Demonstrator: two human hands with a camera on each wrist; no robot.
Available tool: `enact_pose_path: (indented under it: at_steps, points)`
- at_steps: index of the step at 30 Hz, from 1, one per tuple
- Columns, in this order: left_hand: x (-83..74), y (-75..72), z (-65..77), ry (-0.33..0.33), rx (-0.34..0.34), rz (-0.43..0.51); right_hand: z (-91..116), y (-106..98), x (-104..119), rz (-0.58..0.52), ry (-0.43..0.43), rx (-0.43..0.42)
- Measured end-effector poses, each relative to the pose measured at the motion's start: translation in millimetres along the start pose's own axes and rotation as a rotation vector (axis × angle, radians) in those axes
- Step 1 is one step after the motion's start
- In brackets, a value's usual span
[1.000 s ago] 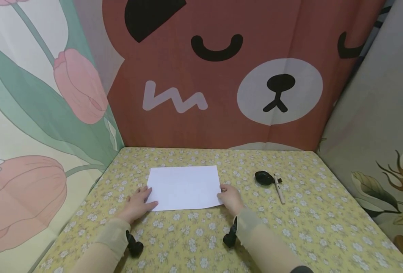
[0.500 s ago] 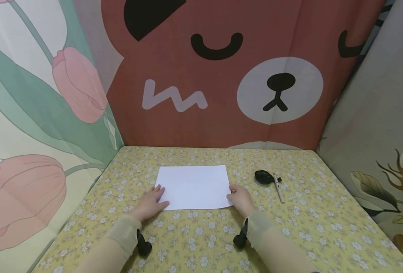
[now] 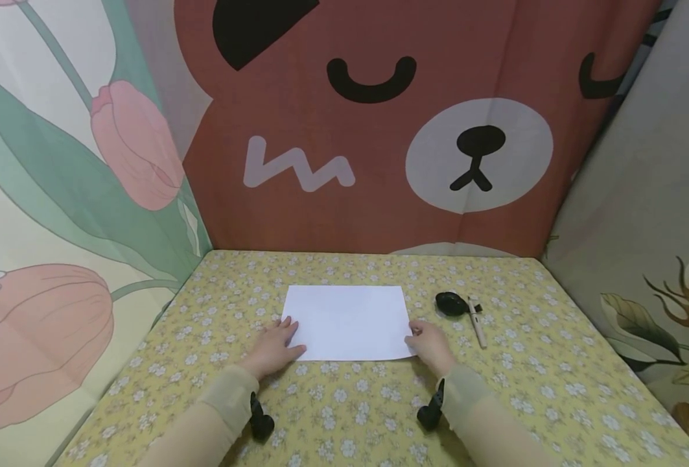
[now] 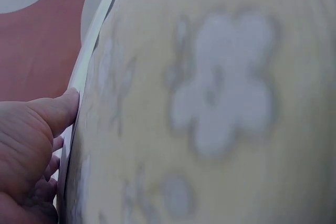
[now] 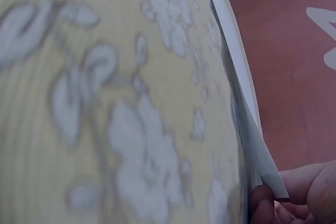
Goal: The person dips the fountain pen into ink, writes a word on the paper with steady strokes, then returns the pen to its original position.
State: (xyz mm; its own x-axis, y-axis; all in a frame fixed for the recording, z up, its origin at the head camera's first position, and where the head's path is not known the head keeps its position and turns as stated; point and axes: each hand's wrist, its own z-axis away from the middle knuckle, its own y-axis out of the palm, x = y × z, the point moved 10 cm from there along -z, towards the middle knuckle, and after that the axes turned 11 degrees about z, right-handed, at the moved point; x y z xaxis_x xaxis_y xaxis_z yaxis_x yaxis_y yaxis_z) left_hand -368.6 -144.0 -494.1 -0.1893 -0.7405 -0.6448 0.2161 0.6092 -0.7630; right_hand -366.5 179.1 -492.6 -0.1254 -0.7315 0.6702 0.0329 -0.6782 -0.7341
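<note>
A white sheet [image 3: 347, 321] lies on a flowered tabletop [image 3: 321, 408], a person's left hand [image 3: 273, 347] at its eight o'clock, fingers spread loosely over the edge and clasping nothing, while the right hand [image 3: 432, 346] pinches the edge at four o'clock; handling it well likely calls for light, matched pressure against buckling, and clearance from the pale pen-like tool [image 3: 478, 325] and black rounded object [image 3: 450, 303] near three o'clock

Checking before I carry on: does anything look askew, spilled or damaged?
One minor oddity: the near right corner of the white paper, pinched by the right hand, is raised off the floral tablecloth. No spill or tear shows.
</note>
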Motion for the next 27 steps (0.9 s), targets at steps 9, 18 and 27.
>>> enact_pose_path:
  at_steps: [9,18,27]
  points:
    - [-10.1,12.2,-6.4,0.004,0.011,0.025,3,-9,-19,-0.105,-0.003,0.035]
    - [-19.3,19.2,-8.7,0.005,0.027,0.017,3,-19,-34,-0.173,0.029,0.072]
    - [-26.2,25.3,-11.8,0.01,0.036,-0.01,2,-25,-44,-0.262,0.043,0.092]
